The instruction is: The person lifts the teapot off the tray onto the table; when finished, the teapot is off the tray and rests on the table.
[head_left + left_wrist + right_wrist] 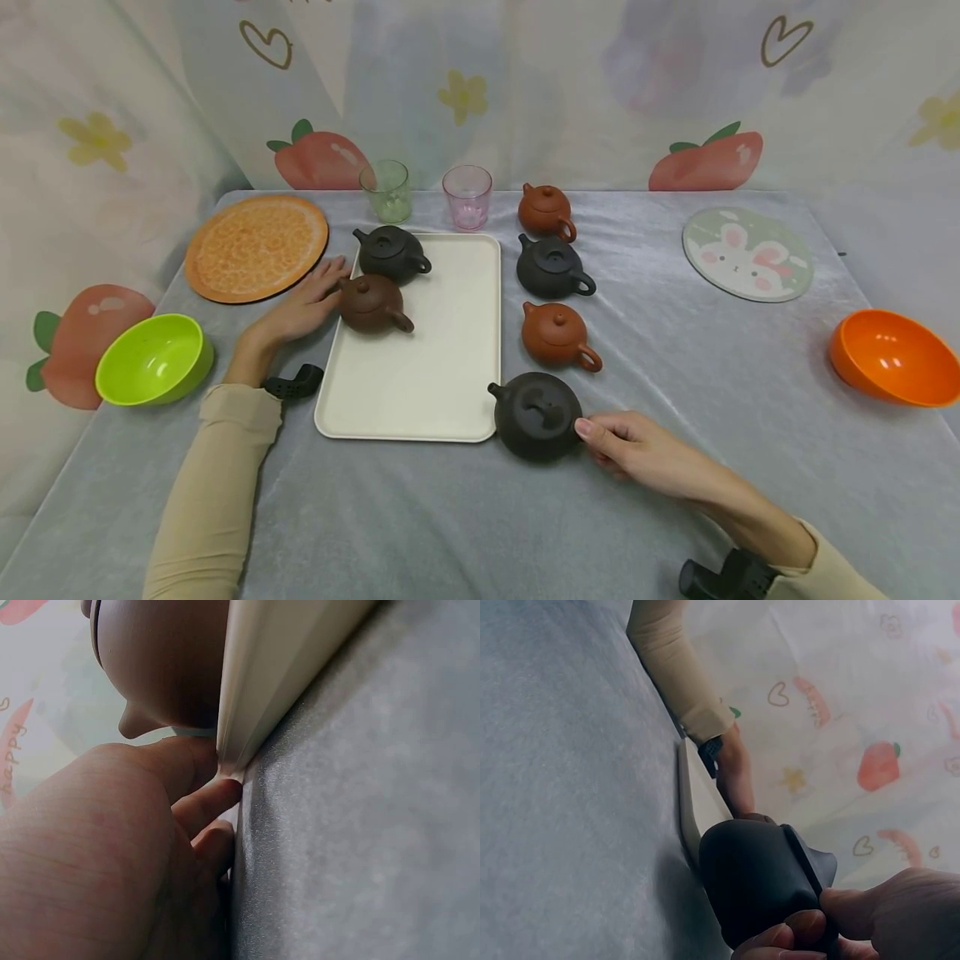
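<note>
My left hand (303, 307) lies on the grey cloth at the left edge of the white tray (450, 367), its straight fingers touching a brown teapot (371, 304) that stands on the tray. In the left wrist view the fingers (214, 802) rest against the tray's rim (277, 667), under the brown teapot (165, 667). A black teapot (392, 252) stands behind it on the tray. My right hand (626, 442) pinches the handle of a large black teapot (536, 414) on the cloth at the tray's near right corner. The right wrist view shows fingertips (802, 930) and thumb closed on that teapot (754, 877).
Three more teapots stand in a column right of the tray: brown (546, 210), black (552, 267), brown (558, 333). A green cup (386, 190) and pink cup (467, 196) stand behind. Orange mat (257, 246), rabbit mat (747, 252), green bowl (153, 358), orange bowl (892, 357) sit around.
</note>
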Demonstrator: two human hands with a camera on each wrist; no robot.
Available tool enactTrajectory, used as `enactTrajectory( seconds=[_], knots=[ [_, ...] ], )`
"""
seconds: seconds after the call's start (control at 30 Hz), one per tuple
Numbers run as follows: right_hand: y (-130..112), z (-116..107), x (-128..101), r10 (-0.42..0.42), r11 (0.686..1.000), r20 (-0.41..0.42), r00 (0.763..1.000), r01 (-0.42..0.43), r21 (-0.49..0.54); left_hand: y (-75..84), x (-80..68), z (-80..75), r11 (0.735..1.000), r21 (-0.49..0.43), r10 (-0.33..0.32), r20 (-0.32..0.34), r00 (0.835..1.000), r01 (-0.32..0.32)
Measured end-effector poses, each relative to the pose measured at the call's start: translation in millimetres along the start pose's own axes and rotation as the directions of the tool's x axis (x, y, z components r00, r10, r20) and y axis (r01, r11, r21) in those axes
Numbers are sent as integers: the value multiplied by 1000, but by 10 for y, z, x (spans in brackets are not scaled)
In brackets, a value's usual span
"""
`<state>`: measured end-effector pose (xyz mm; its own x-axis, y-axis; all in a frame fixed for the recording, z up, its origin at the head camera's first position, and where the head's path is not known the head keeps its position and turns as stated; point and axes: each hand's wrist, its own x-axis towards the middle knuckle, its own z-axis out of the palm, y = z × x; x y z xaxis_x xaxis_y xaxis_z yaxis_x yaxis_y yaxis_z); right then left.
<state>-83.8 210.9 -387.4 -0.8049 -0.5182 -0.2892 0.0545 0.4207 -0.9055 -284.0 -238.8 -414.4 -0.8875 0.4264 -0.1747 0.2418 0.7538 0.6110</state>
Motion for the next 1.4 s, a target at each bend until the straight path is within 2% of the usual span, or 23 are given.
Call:
enactTrajectory(
  seconds=[0.33, 0.57, 0.7, 1.13, 1.4],
  knots=[
    [116, -45, -128, 1, 1000, 2, 1000, -1, 27, -14, 15, -2, 1000, 4, -13, -2, 1000, 13],
    [191, -71, -201, -22, 995, 1, 1000, 22, 100, -4, 13, 0, 1000, -5, -16, 5, 1000, 16],
    [219, -99, -251, -4, 991, 4, 1000, 4, 134, -1, 9, 3, 1000, -10, -20, 4, 1000, 20],
    [263, -195, -409, 51, 990, -16, 999, -48, 129, -2, 12, 4, 1000, 2, -15, 3, 1000, 15],
    [332, -266, -491, 64, 979, 10, 998, -65, 194, 10, 12, -1, 1000, 5, -21, 11, 1000, 21]
  ],
)
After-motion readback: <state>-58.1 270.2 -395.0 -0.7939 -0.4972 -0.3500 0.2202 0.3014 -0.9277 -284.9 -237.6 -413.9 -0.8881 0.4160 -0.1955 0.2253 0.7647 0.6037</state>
